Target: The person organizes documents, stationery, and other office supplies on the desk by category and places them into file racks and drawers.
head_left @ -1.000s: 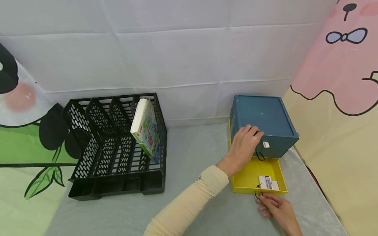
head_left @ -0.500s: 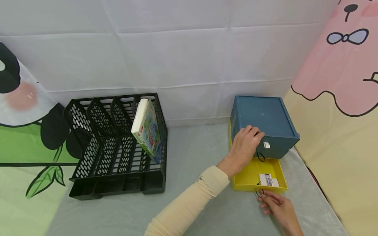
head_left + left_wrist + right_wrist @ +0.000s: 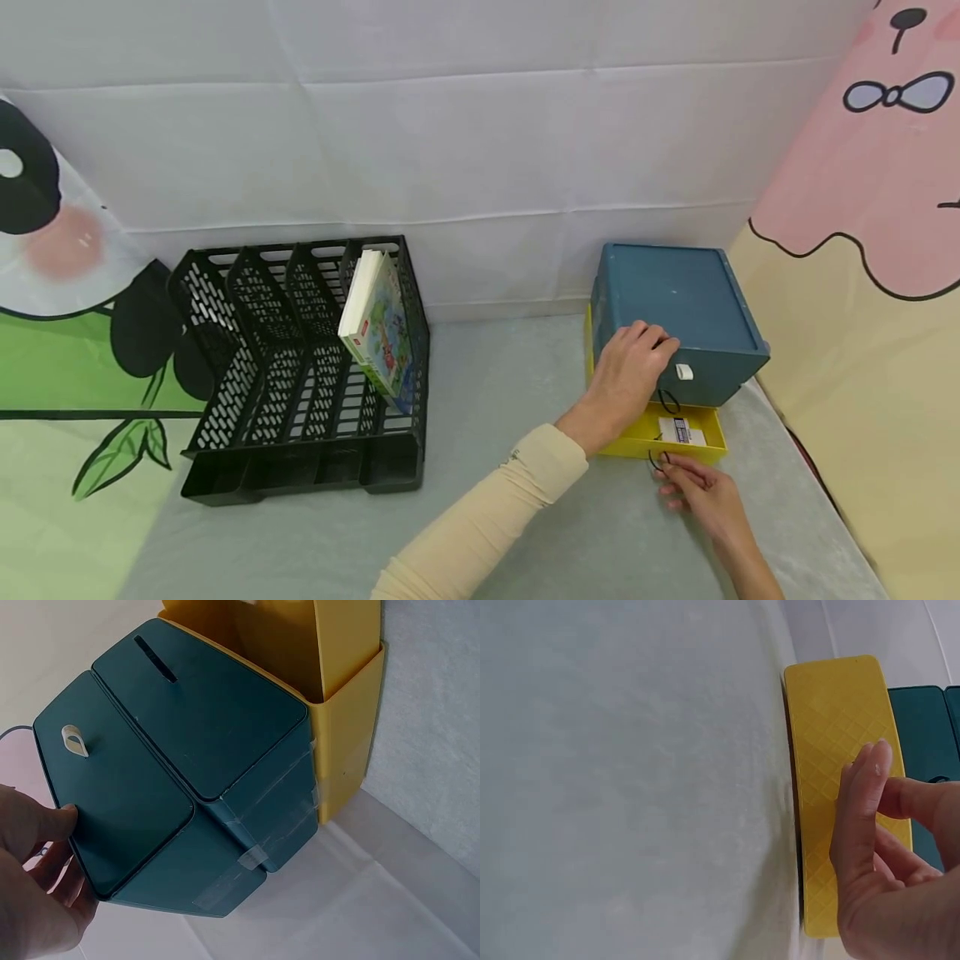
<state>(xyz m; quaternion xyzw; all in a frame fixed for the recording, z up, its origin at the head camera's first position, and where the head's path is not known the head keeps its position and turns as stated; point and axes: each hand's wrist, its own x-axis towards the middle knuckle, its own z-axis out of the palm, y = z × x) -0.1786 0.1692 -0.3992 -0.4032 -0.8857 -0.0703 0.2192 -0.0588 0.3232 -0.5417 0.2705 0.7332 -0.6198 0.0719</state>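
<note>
On the right of the head view stands a small cabinet with blue-green drawers (image 3: pixel 667 292) above a yellow bottom section. My left hand (image 3: pixel 626 367) holds the cabinet's upper front edge; in the left wrist view its thumb (image 3: pixel 66 819) presses the top drawer's front. Below, the yellow drawer (image 3: pixel 626 448) is partly pulled out, with a white box (image 3: pixel 681 431) inside. My right hand (image 3: pixel 701 492) pinches the black cord loop (image 3: pixel 654 461) on that drawer's front. In the right wrist view the fingers hide the loop against the yellow front (image 3: pixel 840 697).
A black slotted desk rack (image 3: pixel 300 467) stands at the left, with a book (image 3: pixel 378 325) upright in its right compartment. Another black cord loop (image 3: pixel 667 402) hangs from the middle drawer, and a white tab (image 3: pixel 684 372) marks the top one. White cloth (image 3: pixel 450 150) hangs behind.
The yellow drawer has slid inward under the cabinet, its front moving away from me with the right hand. The left hand keeps its place on the cabinet. The head view has shifted slightly.
</note>
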